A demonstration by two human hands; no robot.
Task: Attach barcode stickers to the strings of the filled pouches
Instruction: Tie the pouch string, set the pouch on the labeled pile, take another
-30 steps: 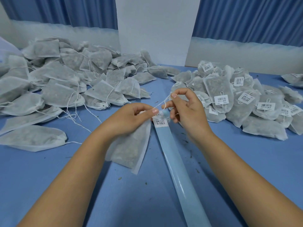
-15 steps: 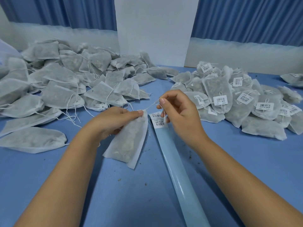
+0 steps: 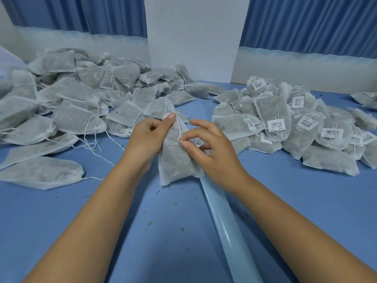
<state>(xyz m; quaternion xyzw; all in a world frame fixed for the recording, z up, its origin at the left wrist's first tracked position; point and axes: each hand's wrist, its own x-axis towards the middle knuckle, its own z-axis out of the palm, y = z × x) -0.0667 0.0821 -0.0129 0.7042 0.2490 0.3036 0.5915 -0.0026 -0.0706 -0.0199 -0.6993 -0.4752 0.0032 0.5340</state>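
A filled white mesh pouch (image 3: pixel 176 160) stands tilted at the table's middle. My left hand (image 3: pixel 150 137) pinches its gathered top. Its white string (image 3: pixel 179 130) runs down the front to my right hand (image 3: pixel 208 146), whose thumb and forefinger pinch the string's end. Barcode stickers (image 3: pixel 198 143) on the pale blue backing strip (image 3: pixel 226 227) peek out under my right fingers; most of them are hidden by the hand and pouch.
A heap of unlabelled pouches (image 3: pixel 71 107) with loose strings fills the left. A heap of labelled pouches (image 3: pixel 295 127) lies at the right. A white pillar (image 3: pixel 193 37) stands behind, on the far side of the blue table (image 3: pixel 102 221).
The pouch has swung from lying left of the strip to standing over the strip's top end. My left hand rose to its top; my right hand dropped with the string.
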